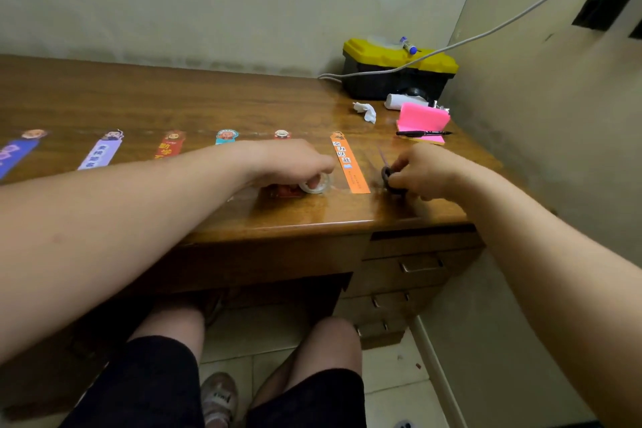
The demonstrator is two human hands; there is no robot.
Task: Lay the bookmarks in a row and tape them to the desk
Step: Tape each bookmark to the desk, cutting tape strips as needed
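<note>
Bookmarks (100, 151) lie in a row across the surface (173, 97). The left hand (291, 160) grips the tape roll (315, 183) just left of the orange bookmark (348, 163), the rightmost. The right hand (427, 170) curls round the scissors (389, 179) just right of it. Taping seems near its end; next, tape likely needs drawing across that bookmark, snipping and pressing flat.

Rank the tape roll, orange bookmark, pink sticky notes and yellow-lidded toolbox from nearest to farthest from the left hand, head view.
1. tape roll, gripped in the left hand itself.
2. orange bookmark, just to the hand's right.
3. pink sticky notes, farther right and back.
4. yellow-lidded toolbox, back corner by the wall.
</note>
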